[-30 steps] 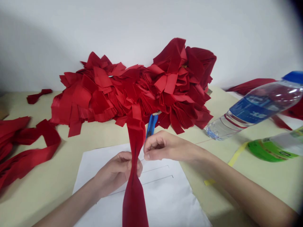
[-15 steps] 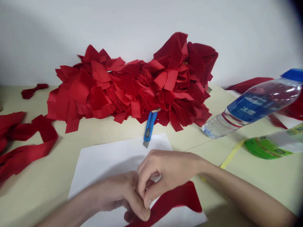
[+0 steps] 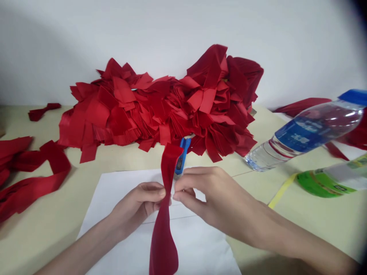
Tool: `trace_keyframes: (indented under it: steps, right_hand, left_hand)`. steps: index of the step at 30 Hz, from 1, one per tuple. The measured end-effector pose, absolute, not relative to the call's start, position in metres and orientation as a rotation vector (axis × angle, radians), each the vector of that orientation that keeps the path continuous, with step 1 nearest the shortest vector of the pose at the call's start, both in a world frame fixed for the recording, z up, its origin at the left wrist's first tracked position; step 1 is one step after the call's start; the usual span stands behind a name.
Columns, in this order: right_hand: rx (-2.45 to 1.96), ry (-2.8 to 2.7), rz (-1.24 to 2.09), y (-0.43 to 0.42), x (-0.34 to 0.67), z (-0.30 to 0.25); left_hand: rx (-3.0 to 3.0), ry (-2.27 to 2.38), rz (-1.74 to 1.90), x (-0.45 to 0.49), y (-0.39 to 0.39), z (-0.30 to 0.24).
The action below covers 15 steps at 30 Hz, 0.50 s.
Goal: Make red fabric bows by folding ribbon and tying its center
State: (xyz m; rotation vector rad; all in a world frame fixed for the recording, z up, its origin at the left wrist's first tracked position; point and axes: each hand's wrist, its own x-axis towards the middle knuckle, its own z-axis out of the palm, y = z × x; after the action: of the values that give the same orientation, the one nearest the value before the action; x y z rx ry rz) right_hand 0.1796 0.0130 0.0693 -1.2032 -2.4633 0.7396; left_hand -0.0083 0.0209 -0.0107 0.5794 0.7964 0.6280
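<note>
The narrow strip of deep red fabric [image 3: 163, 244] is gripped at its middle between the left hand [image 3: 134, 202] and the right hand [image 3: 200, 191], whose curled fingers are closed on it from either side. At the grip the strip is gathered tight; it flares out above the hands, where its folded upper end stands, and below them, where its lower end hangs toward the person. A white paper sheet [image 3: 195, 248] is spread beneath the hands. Just beyond them, a blue utility knife [image 3: 183, 156] is partly hidden behind the strip. Farther out lies a large heap of cut red fabric pieces [image 3: 160, 110], with loose red fabric strips [image 3: 31, 179] to the left of the hands. To the right, a clear plastic water bottle with a blue cap and label [image 3: 304, 133] lies tilted, water visible inside, near a thin yellow strip [image 3: 282, 190] on the beige tabletop [image 3: 315, 225].
</note>
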Motion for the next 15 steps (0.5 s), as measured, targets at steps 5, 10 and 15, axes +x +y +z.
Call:
trace_keyframes:
  steps: [5, 10, 15]
  right_hand:
    - [-1.216, -2.296, 1.037, 0.024, 0.181, 0.066]
    - [-1.158, -2.198, 1.335, 0.036, 0.187, 0.056]
    - [-1.158, -2.103, 1.496, 0.043, 0.189, 0.051]
  left_hand:
    - [0.593, 0.799, 0.701, -0.009, 0.021, -0.009]
    - [0.706, 0.869, 0.76, -0.009, 0.02, -0.006]
    - [0.67, 0.858, 0.774, -0.009, 0.02, -0.008]
